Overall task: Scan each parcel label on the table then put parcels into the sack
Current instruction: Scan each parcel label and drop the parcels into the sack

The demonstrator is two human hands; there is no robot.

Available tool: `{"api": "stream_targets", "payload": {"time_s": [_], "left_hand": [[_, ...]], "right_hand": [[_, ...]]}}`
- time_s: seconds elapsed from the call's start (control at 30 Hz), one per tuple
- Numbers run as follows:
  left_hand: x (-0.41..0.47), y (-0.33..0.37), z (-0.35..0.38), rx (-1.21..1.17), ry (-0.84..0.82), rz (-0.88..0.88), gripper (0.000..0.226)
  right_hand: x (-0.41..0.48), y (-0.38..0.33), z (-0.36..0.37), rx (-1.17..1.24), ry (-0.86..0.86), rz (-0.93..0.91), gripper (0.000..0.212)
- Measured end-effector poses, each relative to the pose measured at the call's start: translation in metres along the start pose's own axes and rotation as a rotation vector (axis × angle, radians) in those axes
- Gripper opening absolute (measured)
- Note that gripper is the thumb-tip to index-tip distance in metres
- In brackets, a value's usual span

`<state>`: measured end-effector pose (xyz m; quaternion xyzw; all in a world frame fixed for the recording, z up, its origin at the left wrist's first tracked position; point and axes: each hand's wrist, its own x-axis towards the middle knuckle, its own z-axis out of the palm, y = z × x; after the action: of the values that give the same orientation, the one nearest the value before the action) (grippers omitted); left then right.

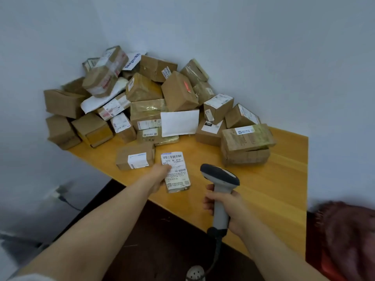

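Parcel (176,172), flat and small, label (175,162) face up. Location: near the front edge of the worktop (274,189), just ahead of the left hand (160,177); whether it rests on the wood or is lifted slightly cannot be told.

Left hand: grips the parcel at its left edge, thumb on top and fingers hidden beneath.

Right hand (225,207): wrapped round the handle of the scanner (220,179), whose head sits just right of the parcel. A cable (217,252) trails down from its base.

Stock outstanding: pile of parcels (142,98) stacked into the far corner, and a small box (135,157) lying apart, just left of the held item.

Sack: not positively identified. A reddish fabric mass (349,236) at lower right may be it.

Step in hand, as judged: scanning this label.

Handling notes: turn the scanner head left and down so it faces the top barcode squarely. No beam shows on the label. Keep the thumb clear of the printed bars, hold the parcel flat to avoid glare from its glossy wrap, and confirm the read before moving it to the sack.
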<state>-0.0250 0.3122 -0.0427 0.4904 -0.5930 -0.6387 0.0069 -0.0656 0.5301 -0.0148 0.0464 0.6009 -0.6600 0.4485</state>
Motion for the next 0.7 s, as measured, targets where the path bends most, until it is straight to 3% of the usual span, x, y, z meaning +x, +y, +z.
{"api": "stream_targets", "payload": {"time_s": [0.37,0.5,0.7], "left_hand": [[-0.061,-0.008,-0.062,-0.051,0.080,0.172,0.026],[-0.061,-0.002,-0.079,-0.089,0.093,0.210,0.031],[-0.060,-0.002,-0.098,-0.120,0.065,0.222,0.031]], "right_hand": [[-0.059,0.012,0.034,-0.307,-0.115,-0.101,0.019],[-0.066,0.013,0.050,-0.407,-0.101,-0.130,0.010],[-0.072,0.015,0.074,-0.478,-0.058,-0.149,0.016]]}}
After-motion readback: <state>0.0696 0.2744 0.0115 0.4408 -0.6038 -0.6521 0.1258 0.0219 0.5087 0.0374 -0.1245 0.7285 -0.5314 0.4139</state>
